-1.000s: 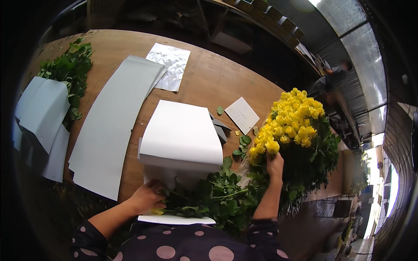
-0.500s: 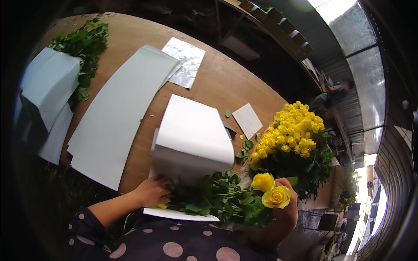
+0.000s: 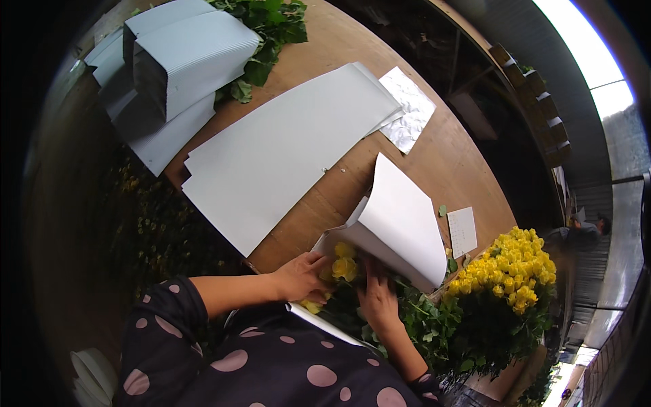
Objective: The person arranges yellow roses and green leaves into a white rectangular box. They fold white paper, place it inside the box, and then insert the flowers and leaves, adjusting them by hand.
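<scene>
Between my hands lie yellow roses (image 3: 344, 268), their heads toward the left end of a folded white sheet (image 3: 405, 220) whose upper flap curves over them. My left hand (image 3: 303, 277) rests at the flower heads, fingers stretched out and touching them. Just behind the heads, my right hand (image 3: 378, 296) is closed around the roses, its fingertips partly shaded beneath the flap. More yellow petals (image 3: 312, 305) show below my left hand. Leafy green stems (image 3: 420, 315) run out to the right. The sheet's lower edge (image 3: 332, 329) sticks out against my dotted clothing.
A stack of flat pale sheets (image 3: 285, 152) lies on the wooden table (image 3: 468, 166). Wrapped bundles (image 3: 196, 57) with leaves stand far left. A crumpled silvery sheet (image 3: 410, 108), a small white card (image 3: 462, 232) and a large bunch of yellow roses (image 3: 508, 271) are further right.
My right hand has brought the two roses leftward from beside the big bunch to the folded sheet, near my left hand. The view has turned, shifting the table's things rightward.
</scene>
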Demonstrator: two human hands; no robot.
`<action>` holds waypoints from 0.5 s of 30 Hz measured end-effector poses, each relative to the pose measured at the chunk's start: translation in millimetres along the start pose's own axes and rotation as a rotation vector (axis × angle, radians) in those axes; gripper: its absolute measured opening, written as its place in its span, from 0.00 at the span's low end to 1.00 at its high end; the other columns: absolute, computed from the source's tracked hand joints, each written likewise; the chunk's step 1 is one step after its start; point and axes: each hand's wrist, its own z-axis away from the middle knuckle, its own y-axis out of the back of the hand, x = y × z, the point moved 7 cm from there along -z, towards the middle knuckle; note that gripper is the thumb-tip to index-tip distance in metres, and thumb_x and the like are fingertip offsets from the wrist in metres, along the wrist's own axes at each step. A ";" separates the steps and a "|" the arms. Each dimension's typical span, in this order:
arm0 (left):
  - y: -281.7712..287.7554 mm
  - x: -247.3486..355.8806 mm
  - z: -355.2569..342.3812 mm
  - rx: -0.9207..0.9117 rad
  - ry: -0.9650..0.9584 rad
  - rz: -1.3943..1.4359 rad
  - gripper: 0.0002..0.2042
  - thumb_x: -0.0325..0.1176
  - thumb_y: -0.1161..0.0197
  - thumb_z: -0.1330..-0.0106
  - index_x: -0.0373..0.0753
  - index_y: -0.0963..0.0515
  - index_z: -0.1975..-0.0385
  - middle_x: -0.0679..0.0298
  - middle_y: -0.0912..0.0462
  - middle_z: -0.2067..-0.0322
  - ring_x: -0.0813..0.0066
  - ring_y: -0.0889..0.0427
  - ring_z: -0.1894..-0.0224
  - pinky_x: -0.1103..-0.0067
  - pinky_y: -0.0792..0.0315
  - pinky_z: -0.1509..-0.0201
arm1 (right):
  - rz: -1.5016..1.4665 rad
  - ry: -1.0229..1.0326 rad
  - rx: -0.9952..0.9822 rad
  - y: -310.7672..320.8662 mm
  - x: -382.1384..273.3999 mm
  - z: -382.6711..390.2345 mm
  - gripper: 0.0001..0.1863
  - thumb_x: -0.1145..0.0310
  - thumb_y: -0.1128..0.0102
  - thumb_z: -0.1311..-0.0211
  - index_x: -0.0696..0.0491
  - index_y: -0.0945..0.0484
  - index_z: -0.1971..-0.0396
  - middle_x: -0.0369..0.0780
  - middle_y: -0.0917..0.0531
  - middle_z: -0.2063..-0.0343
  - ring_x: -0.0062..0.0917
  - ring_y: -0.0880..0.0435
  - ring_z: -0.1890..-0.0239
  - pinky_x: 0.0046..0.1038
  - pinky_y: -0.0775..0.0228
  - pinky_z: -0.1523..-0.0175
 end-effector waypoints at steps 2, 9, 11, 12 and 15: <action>-5.1 -5.3 4.3 -0.086 0.087 0.035 0.13 0.46 0.40 0.56 0.55 0.22 0.69 0.62 0.31 0.61 0.64 0.36 0.53 0.73 0.35 0.57 | 0.159 0.083 0.020 9.1 -10.2 3.2 0.24 0.73 0.44 0.57 0.52 0.32 0.54 0.46 0.37 0.50 0.38 0.34 0.51 0.35 0.42 0.47; -15.2 -12.3 11.4 -0.258 0.104 0.018 0.15 0.50 0.53 0.42 0.58 0.29 0.56 0.63 0.30 0.88 0.64 0.28 0.85 0.73 0.36 0.84 | 0.132 0.115 0.010 3.6 3.8 -3.9 0.07 0.69 0.44 0.53 0.52 0.25 0.71 0.40 0.24 0.71 0.35 0.25 0.69 0.31 0.31 0.65; -18.4 -15.8 12.2 -0.295 0.130 0.051 0.14 0.49 0.53 0.42 0.56 0.28 0.60 0.62 0.28 0.87 0.63 0.27 0.83 0.72 0.35 0.82 | 0.096 0.124 0.079 32.7 -15.0 -4.1 0.05 0.69 0.40 0.56 0.52 0.24 0.78 0.37 0.24 0.79 0.32 0.24 0.76 0.28 0.31 0.70; -20.9 -16.1 12.6 -0.313 0.147 0.072 0.13 0.49 0.53 0.42 0.55 0.27 0.62 0.62 0.27 0.86 0.63 0.26 0.82 0.72 0.34 0.81 | 0.010 0.072 -0.014 37.6 -21.3 -0.1 0.07 0.68 0.37 0.60 0.52 0.24 0.78 0.37 0.25 0.80 0.29 0.24 0.78 0.26 0.32 0.72; -26.1 -19.0 13.7 -0.373 0.216 0.057 0.14 0.50 0.53 0.43 0.48 0.26 0.74 0.62 0.25 0.83 0.61 0.26 0.79 0.70 0.33 0.78 | -0.146 -0.089 -0.212 13.3 -22.9 6.6 0.09 0.68 0.35 0.62 0.54 0.26 0.81 0.37 0.25 0.81 0.27 0.24 0.79 0.25 0.32 0.72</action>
